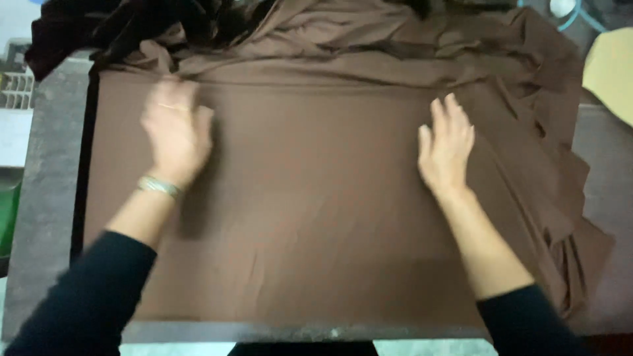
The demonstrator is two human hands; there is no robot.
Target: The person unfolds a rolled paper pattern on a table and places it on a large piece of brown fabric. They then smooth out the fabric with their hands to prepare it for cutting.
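Note:
A large brown cloth (316, 198) lies spread flat over a grey table (46, 217), with bunched folds along its far edge and down its right side. My left hand (175, 135) rests flat, palm down, on the cloth's left part, fingers together and blurred by motion; a thin bracelet sits on that wrist. My right hand (446, 148) lies flat on the cloth's right part, fingers slightly spread, beside a diagonal fold. Neither hand grips anything. Both forearms wear black sleeves pushed up.
A dark, nearly black cloth (119, 26) is heaped at the far left corner. A tan sheet (610, 69) shows at the top right. The table's near edge (297, 331) runs along the bottom. Pale objects stand beyond the left edge.

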